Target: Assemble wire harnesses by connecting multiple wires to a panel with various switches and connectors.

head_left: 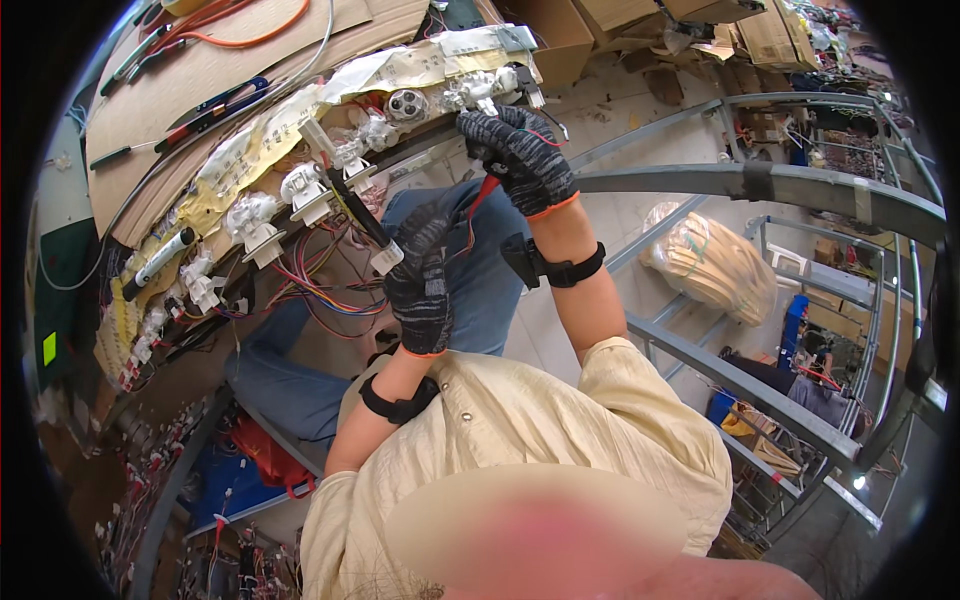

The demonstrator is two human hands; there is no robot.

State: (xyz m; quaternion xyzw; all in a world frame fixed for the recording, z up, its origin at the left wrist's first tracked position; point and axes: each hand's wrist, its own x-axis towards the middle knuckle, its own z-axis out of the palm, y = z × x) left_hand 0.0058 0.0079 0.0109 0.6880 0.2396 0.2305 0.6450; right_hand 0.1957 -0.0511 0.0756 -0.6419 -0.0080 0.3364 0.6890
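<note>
My right hand (528, 165), in a dark grey knit glove, is closed at the right end of a row of white connectors. Thin wires (548, 138) stick out from its fingers, and a red wrapped piece (484, 192) hangs just below them. Lower and to the left, my left hand (420, 285), gloved alike, has curled fingers; what they hold is hidden. Beside its fingertips is a white connector (387, 259) at the end of a black sleeve (358, 215). White connector housings (308, 195) line the board edge, and a bundle of coloured wires (305, 275) hangs beneath.
Pliers (215, 112), orange-handled tools (215, 38) and a marker (160, 262) lie on the cardboard-covered bench (300, 70). Metal rails (780, 190) run along the right. A plastic-wrapped bundle (710, 262) lies on the floor, with cardboard boxes (550, 40) at the back.
</note>
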